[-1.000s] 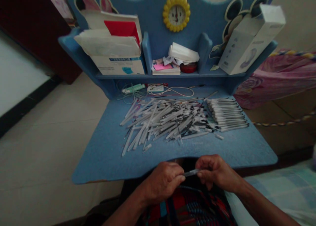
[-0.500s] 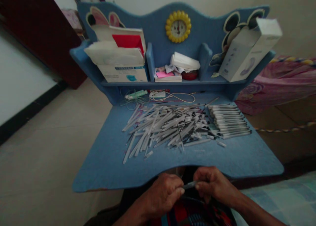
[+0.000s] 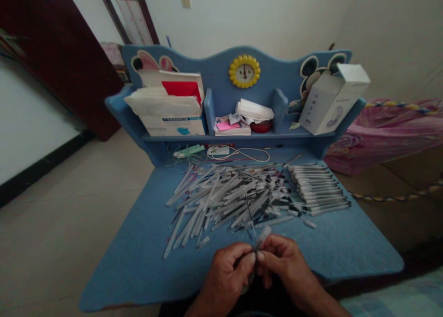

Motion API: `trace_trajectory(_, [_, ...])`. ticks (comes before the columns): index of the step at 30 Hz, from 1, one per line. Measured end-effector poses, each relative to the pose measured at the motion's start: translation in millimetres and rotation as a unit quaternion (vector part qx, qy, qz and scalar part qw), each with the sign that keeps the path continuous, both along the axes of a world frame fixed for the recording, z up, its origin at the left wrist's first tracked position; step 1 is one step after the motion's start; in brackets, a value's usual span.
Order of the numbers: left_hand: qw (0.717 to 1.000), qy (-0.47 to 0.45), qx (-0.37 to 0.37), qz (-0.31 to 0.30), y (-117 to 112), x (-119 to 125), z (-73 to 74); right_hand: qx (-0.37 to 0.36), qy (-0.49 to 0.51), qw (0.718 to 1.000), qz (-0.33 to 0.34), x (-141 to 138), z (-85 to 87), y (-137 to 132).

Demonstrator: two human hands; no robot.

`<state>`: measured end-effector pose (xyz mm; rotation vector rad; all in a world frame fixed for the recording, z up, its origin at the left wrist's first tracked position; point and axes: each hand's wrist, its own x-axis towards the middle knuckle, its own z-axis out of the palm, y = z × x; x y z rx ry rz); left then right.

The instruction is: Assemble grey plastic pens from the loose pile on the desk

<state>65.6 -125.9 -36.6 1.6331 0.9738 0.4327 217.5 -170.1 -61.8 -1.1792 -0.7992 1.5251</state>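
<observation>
My left hand (image 3: 228,273) and my right hand (image 3: 289,264) meet at the desk's front edge, both closed on a slim pen (image 3: 263,236). Its clear cap end sticks up between them, tilted to the upper right; the fingers cover much of the rest. Just beyond lies a loose heap of pen parts (image 3: 228,197), with clear barrels, thin dark refills and small black pieces mixed together. A neat row of pens (image 3: 320,190) with dark ends lies to the right of the heap. Small clear caps (image 3: 309,223) rest near the front of both.
The blue desk (image 3: 131,261) has a raised shelf holding a carton of papers (image 3: 173,123), a white box (image 3: 332,100) and a paper roll (image 3: 254,109). A yellow clock (image 3: 244,71) is on its back panel. A looped cord (image 3: 238,154) lies under the shelf.
Both hands have come up from the lap to the desk's front edge, bringing the pen, which now points upward instead of lying nearly level. The view has tilted up.
</observation>
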Motion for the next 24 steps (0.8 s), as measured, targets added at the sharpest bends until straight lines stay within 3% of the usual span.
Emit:
trace_trajectory(3, [1.000, -0.005, 0.029, 0.010, -3, 4, -3.2, 0.005, -0.035, 0.999, -0.016, -1, 4.9, 3])
trace_trajectory(9, [0.998, -0.021, 0.052, 0.043, -1, 9, -1.4, 0.022, -0.065, 0.996, 0.048, 7, 18.1, 12])
trace_trajectory(15, [0.996, -0.043, 0.078, 0.009, 1, 13, -0.4, 0.023, -0.115, 0.993, 0.034, 5, 21.5, 17])
trace_trajectory(19, [0.993, -0.065, 0.097, 0.036, 1, 10, -1.7, 0.077, -0.215, 0.972, 0.049, 21, 44.4, 22])
trace_trajectory(21, [0.988, -0.060, 0.117, 0.078, 2, 5, -2.8, 0.132, -0.371, 0.919, 0.022, 39, 64.3, 31])
trace_trajectory(22, [0.986, -0.053, 0.124, 0.098, 3, 1, -3.6, 0.158, -0.474, 0.866, 0.004, 51, 74.0, 39])
trace_trajectory(24, [0.983, -0.035, 0.132, 0.123, 5, -8, -6.1, 0.188, -0.674, 0.713, -0.027, 79, 88.1, 64])
